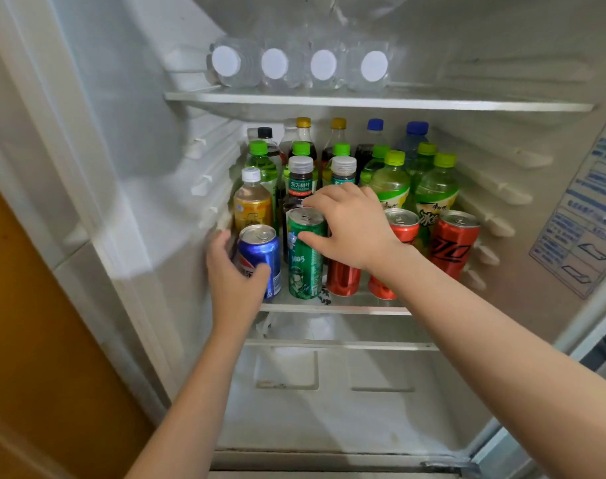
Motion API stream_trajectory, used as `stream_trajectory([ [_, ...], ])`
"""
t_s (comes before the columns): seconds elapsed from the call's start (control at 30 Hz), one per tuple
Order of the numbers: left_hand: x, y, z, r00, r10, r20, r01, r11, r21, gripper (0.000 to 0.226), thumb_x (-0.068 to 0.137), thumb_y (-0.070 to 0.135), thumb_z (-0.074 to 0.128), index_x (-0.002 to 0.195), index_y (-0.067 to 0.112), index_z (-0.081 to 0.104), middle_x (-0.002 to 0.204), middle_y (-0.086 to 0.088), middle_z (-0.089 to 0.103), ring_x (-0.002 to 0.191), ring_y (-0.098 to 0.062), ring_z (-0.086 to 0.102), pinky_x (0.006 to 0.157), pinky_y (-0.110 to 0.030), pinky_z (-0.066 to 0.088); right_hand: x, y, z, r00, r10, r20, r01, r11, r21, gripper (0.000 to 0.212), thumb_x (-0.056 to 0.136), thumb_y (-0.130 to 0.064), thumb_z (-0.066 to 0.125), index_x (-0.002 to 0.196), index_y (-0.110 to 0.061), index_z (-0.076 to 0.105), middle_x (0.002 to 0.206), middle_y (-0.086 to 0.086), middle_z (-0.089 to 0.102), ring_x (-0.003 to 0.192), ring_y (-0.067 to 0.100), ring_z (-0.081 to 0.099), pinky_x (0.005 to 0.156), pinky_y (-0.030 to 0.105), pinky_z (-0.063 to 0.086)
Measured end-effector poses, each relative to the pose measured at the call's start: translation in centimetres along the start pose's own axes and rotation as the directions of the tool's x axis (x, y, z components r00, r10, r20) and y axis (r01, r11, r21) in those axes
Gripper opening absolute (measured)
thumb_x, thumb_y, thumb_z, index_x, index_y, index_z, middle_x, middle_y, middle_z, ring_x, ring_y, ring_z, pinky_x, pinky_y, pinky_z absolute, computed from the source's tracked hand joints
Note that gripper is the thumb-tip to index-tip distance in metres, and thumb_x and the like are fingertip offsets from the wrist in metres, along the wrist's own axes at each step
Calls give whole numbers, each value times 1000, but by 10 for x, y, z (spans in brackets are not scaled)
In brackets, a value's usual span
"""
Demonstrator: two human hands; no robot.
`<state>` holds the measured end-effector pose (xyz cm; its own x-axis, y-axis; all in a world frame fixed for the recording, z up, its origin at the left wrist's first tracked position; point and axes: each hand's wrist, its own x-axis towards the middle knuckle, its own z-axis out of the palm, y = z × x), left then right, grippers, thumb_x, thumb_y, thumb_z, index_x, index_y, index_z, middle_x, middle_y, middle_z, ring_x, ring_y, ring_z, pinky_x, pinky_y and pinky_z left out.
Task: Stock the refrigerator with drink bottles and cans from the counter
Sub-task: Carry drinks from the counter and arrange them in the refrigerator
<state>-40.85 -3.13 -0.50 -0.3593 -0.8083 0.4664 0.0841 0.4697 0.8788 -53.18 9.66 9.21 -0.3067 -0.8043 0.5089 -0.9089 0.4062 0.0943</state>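
Blue can [260,257] and green can [305,257] sit at the front of the middle shelf [329,308], left of the red cans [453,243]. Left hand [234,274] wraps the blue one, thumb curled across its front. Right hand [350,226] pinches the green one near its top, fingers [315,201] over the rim, thumb on the side. Best play, I'd say: seat both bases flat, nudge them back from the shelf lip, level with the reds, then release gently, because the bottles [391,181] stand packed close behind.
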Motion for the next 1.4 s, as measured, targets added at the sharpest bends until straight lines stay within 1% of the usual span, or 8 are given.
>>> stream_trajectory([
  [0.13, -14, -35, 3, 991, -84, 106, 88, 995, -41, 95, 68, -6, 71, 146, 17, 24, 139, 9, 40, 124, 2, 43, 94, -4, 36, 13, -12, 8, 997, -46, 55, 52, 992, -116, 55, 83, -58, 55, 125, -22, 55, 119, 0, 60, 110, 24, 52, 90, 37, 33],
  [0.3, -12, -44, 2, 993, -104, 60, 101, 994, 46, 92, 62, 9, 82, 141, 20, 36, 119, 16, 49, 106, 1, 53, 81, -2, 39, 25, -11, 10, 988, -104, 112, 111, 992, -56, 45, 84, -41, 63, 123, -20, 55, 117, 2, 63, 106, 25, 58, 88, 37, 45],
  [0.47, -21, -39, 6, 992, -46, -113, 68, 978, 196, 73, 58, 16, 86, 123, 13, 54, 116, 0, 53, 102, 4, 42, 86, -5, 29, 24, -4, 10, 980, -159, 122, 144, 982, 126, 44, 78, -21, 72, 119, -15, 56, 119, 4, 62, 106, 26, 60, 88, 40, 48],
  [0.73, -22, -34, 10, 984, -114, -135, 136, 977, 164, 75, 62, 17, 87, 127, 15, 50, 122, -1, 58, 110, -17, 57, 92, -32, 50, 20, -1, 13, 981, -186, 53, 176, 971, 164, 42, 74, -9, 71, 114, -13, 59, 115, 4, 64, 105, 27, 58, 88, 41, 47],
  [0.93, -18, -36, 8, 977, -145, -154, 169, 973, 158, 73, 61, 18, 87, 124, 16, 50, 120, 0, 61, 107, -18, 60, 87, -33, 53, 17, -2, 16, 985, -158, 67, 139, 962, 236, 42, 75, 1, 60, 114, -13, 53, 115, 7, 62, 103, 30, 59, 80, 45, 50],
  [1.07, -13, -38, 7, 978, -154, -143, 177, 971, 159, 74, 62, 19, 87, 126, 16, 49, 122, -1, 61, 109, -19, 60, 88, -33, 53, 16, -3, 16, 986, -150, 65, 130, 960, 250, 39, 75, -1, 61, 112, -11, 52, 111, 7, 63, 98, 29, 59, 77, 44, 51],
  [1.2, -12, -40, 6, 983, -135, -124, 154, 975, 162, 76, 61, 20, 87, 127, 18, 49, 123, 0, 62, 110, -18, 60, 90, -33, 52, 19, -7, 15, 991, -133, -6, 132, 982, 135, 36, 73, -29, 72, 102, -13, 58, 97, 6, 64, 94, 27, 57, 71, 34, 48],
  [1.4, -11, -44, 1, 991, -94, -90, 108, 980, 165, 74, 64, 23, 85, 129, 19, 49, 123, -1, 63, 111, -19, 61, 91, -31, 51, 30, -9, 17, 998, -57, 20, 55, 994, 95, 43, 83, -37, 68, 121, -18, 63, 117, 3, 66, 109, 27, 57, 86, 35, 46],
])
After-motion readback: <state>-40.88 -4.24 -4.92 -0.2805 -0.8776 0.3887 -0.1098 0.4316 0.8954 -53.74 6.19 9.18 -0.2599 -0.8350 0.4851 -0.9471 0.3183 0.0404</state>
